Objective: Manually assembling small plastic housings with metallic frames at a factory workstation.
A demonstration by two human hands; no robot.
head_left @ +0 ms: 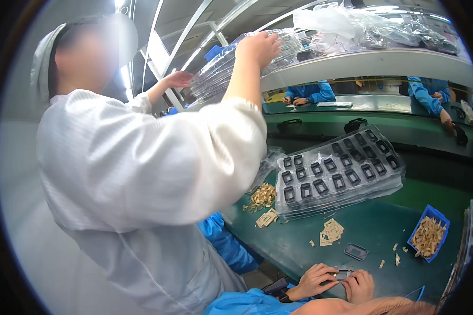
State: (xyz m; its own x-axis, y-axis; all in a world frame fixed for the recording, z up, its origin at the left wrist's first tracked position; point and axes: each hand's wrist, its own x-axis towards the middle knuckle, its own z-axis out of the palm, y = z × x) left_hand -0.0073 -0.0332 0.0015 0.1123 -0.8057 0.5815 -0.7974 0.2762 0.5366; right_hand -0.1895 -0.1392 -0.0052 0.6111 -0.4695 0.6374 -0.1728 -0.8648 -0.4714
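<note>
Bright, cool white light from strip lights (237,14) above us. Glints on clear plastic bags (331,22) and stacked blister trays (321,202); sheen on white smock (215,137). Green bench (294,242) evenly lit, shadows soft. Fisheye bows the shelf (368,65); corners black. Standing co-worker's head (89,56) blurred.

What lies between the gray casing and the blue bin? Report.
In the head view, a few small cream pieces lie loose on the green tabletop between the gray casing and the blue bin.
</note>
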